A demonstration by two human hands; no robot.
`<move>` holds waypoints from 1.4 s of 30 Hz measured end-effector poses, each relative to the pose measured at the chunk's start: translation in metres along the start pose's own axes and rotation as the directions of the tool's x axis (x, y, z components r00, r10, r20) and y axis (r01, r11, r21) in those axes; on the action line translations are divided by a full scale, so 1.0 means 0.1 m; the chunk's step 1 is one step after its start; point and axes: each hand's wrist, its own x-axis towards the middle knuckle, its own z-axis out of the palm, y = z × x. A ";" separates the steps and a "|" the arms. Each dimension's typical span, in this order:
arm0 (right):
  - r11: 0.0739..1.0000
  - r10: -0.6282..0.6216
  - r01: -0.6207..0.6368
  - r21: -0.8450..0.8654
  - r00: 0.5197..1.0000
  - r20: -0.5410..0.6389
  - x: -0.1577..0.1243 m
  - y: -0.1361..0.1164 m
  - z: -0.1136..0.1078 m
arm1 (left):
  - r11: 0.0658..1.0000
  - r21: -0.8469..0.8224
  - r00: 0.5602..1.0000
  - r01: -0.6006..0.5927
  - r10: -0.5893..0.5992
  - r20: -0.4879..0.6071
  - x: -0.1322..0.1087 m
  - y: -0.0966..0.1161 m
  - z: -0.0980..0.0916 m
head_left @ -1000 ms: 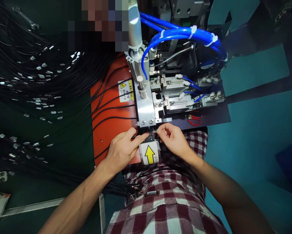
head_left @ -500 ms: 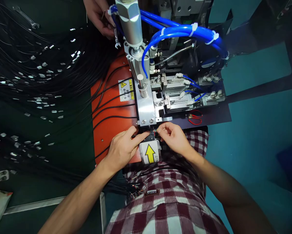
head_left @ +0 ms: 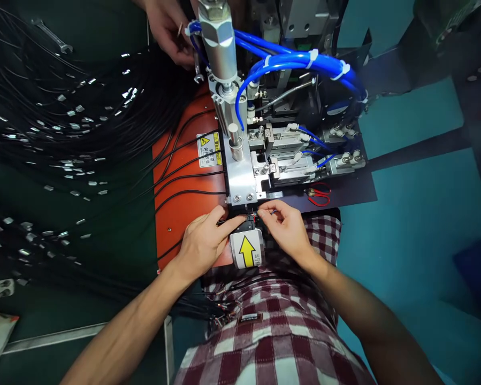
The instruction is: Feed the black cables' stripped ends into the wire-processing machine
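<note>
Near my lap, my left hand lies over the edge of the orange-red plate, one finger stretched across a small black block. Part of a black cable shows between its fingers; the rest is hidden under the hand. To the right, my right hand is closed in a pinch on thin coloured wires at the block's edge. A label with a yellow arrow sits just below the block. Above both hands stands the machine's silver metal head.
Black cables cross the plate, and a large bundle with shiny tips spreads at left. Another person's hand holds a wrench. Blue air hoses arch over the cylinders. Red-handled cutters and another wrench lie nearby.
The view has shifted slightly. My right hand's fingers have moved a little at the wires, while my left hand keeps its place. The other person's hand stays by the machine's top.
</note>
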 end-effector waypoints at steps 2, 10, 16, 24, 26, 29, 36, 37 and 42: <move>1.000 -0.024 0.024 0.002 1.000 -0.013 0.02 -0.01 0.04 | 1.000 -0.001 1.000 0.001 -0.001 -0.002 0.00 0.00 0.00; 0.992 -0.107 0.107 -0.067 0.994 -0.005 0.03 0.05 0.06 | 1.000 -0.005 1.000 0.002 -0.002 -0.016 0.00 -0.01 0.02; 0.993 -0.089 0.089 -0.072 0.996 -0.003 0.02 0.03 0.06 | 1.000 -0.010 1.000 0.009 -0.009 0.008 -0.01 0.00 0.01; 0.966 0.177 -0.194 0.171 0.978 0.112 0.08 0.00 0.08 | 1.000 0.010 1.000 0.005 -0.005 0.002 -0.01 -0.01 0.02; 0.972 0.185 -0.199 0.126 0.976 0.115 0.09 0.01 0.03 | 1.000 0.013 1.000 0.003 -0.003 0.000 -0.01 -0.01 0.02; 0.994 0.068 -0.068 -0.082 0.998 -0.002 0.04 -0.01 -0.04 | 1.000 0.008 1.000 -0.005 0.005 -0.007 -0.01 -0.01 0.03; 0.943 -0.197 0.170 -0.287 0.978 -0.066 -0.03 -0.13 0.07 | 1.000 0.017 1.000 0.026 -0.026 0.010 -0.01 -0.01 0.04; 0.939 -0.204 0.175 -0.297 0.977 -0.068 -0.02 -0.14 0.09 | 0.999 0.014 0.999 0.029 -0.029 0.020 -0.02 -0.01 0.04; 0.933 -0.218 0.188 -0.306 0.974 -0.067 0.01 -0.12 0.09 | 0.999 -0.005 0.999 0.034 -0.034 0.034 -0.02 -0.01 0.05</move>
